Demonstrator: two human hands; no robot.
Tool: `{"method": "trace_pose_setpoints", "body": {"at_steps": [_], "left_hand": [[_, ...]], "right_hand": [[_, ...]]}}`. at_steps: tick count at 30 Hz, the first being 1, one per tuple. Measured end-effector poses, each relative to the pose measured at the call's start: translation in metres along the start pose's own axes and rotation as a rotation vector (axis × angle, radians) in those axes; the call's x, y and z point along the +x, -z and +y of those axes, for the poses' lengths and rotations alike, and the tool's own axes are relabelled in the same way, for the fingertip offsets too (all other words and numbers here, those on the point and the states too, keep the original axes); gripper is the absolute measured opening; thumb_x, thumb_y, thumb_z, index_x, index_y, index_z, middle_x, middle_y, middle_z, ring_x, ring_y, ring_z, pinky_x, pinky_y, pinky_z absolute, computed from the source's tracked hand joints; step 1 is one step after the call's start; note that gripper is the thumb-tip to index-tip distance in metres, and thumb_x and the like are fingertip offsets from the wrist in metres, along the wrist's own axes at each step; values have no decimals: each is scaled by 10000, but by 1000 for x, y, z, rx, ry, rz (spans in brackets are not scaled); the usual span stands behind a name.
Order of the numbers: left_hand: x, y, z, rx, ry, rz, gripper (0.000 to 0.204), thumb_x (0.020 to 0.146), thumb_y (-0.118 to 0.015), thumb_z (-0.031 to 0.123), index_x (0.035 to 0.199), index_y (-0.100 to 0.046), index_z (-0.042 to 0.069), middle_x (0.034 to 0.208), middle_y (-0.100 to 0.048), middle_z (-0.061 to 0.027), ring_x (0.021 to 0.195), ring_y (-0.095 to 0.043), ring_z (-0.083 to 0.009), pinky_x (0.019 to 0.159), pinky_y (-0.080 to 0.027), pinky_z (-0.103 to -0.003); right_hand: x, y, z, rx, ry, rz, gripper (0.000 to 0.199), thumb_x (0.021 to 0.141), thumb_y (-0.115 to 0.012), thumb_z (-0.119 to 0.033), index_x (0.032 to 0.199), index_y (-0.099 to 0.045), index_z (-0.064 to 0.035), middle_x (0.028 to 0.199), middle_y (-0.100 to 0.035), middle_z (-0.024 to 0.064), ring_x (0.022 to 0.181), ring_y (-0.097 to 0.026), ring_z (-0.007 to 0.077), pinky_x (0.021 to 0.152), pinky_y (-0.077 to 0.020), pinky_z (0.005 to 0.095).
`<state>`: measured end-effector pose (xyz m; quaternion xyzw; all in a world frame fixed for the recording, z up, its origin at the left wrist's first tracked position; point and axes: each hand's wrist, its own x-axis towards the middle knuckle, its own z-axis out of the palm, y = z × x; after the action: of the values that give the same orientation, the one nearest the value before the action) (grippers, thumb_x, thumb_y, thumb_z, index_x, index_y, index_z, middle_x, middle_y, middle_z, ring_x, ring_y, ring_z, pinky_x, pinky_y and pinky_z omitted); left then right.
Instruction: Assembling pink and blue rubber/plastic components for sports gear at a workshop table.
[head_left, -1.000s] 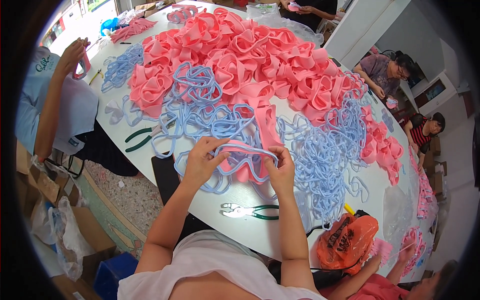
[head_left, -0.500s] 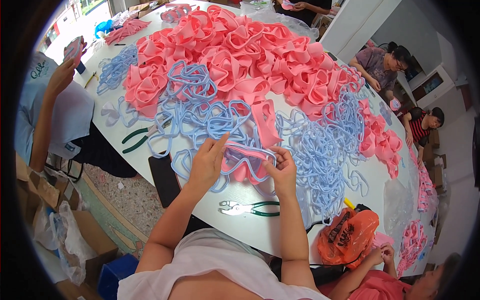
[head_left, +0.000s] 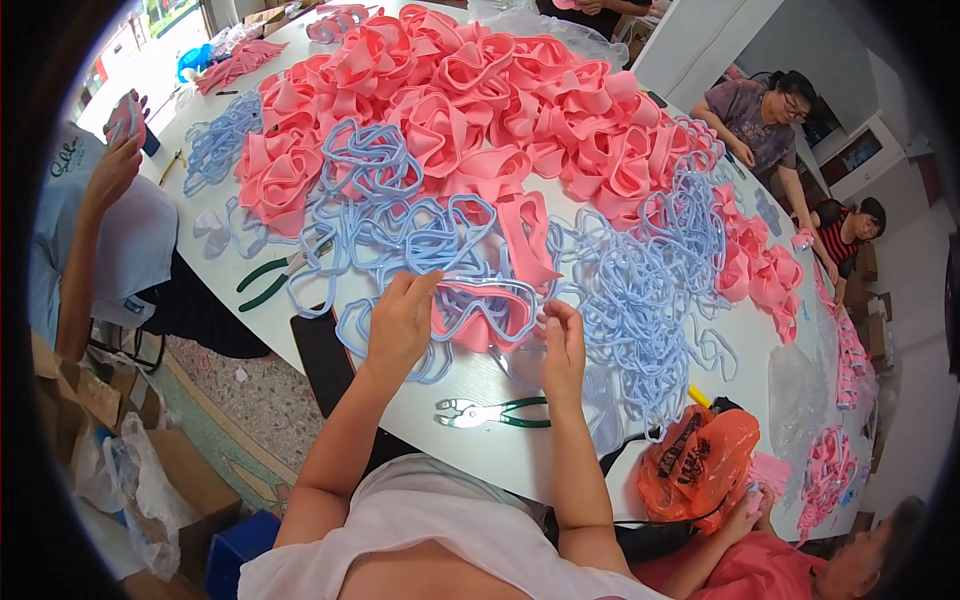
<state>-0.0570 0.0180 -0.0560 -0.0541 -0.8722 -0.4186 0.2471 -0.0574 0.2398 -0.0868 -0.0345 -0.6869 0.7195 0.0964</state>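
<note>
A pair of goggles with a pink soft skirt and a light blue rim (head_left: pixel 487 338) hangs over the table, its nose notch toward me. Its left end is pinched in my left hand (head_left: pixel 402 325), fingers closed on the rim. My right hand (head_left: pixel 562 350) stands just beside the right end, fingers loosely curled and apart, apparently holding nothing. Tangled light blue rims (head_left: pixel 415 235) lie beyond my left hand, and a larger heap of blue rims (head_left: pixel 640 310) is right of my right hand. A loose pink skirt piece (head_left: pixel 527 240) lies just past the goggles.
Green-handled pliers (head_left: pixel 490 412) lie nearest me; another pair (head_left: pixel 268 280) is at left. A black phone-like slab (head_left: pixel 322 362) sits at the table edge. Pink skirts (head_left: pixel 430 100) form a large heap at the back. An orange plastic bag (head_left: pixel 697 465) stands right. Several people work around the table.
The goggles have turned to show their front more fully, pink skirt seated along the blue rim. My right hand has come off the right end; my left keeps hold.
</note>
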Motion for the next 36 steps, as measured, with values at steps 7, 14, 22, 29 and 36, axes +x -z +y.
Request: {"method": "trace_pose_setpoints", "body": {"at_steps": [7, 14, 22, 29, 36], "left_hand": [[1, -5, -6, -4, -45, 48, 195, 925, -578, 38, 1100, -662, 53, 832, -558, -104, 669, -560, -225, 611, -444, -307], [1, -1, -4, -176, 67, 33, 182, 940, -561, 58, 1094, -657, 47, 820, -561, -108, 662, -556, -229, 603, -442, -323], [-3, 7, 3, -276, 66, 84, 170, 942, -566, 49, 1085, -657, 26, 790, -535, -62, 626, -478, -132, 564, -393, -266], [-4, 20, 15, -274, 57, 84, 175, 933, -582, 51, 1086, -664, 30, 777, -530, -56, 619, -463, -128, 551, -377, -265], [-5, 29, 26, -282, 10, 120, 180, 917, -603, 40, 1082, -675, 35, 763, -531, -49, 622, -472, -128, 535, -371, -260]], "right_hand": [[-14, -3, -11, -152, -233, -221, 241, 908, -563, -19, 1143, -575, 30, 1044, -634, 73, 939, -612, 130, 845, -496, 271], [-15, -16, -4, 603, -343, -129, 386, 815, -641, 99, 1178, -535, 18, 1086, -620, 96, 994, -615, 157, 887, -514, 306], [-20, -23, -20, 957, -490, -34, 497, 793, -615, 152, 1261, -482, 46, 1269, -547, 150, 1171, -561, 260, 1047, -460, 416], [-42, -24, -27, 1251, -557, -96, 543, 826, -637, 69, 1323, -423, 107, 1346, -511, 183, 1256, -499, 264, 1110, -385, 363], [-51, -24, -29, 1231, -502, -224, 624, 730, -679, 109, 1305, -442, 64, 1293, -554, 147, 1234, -525, 292, 1119, -388, 445]]}}
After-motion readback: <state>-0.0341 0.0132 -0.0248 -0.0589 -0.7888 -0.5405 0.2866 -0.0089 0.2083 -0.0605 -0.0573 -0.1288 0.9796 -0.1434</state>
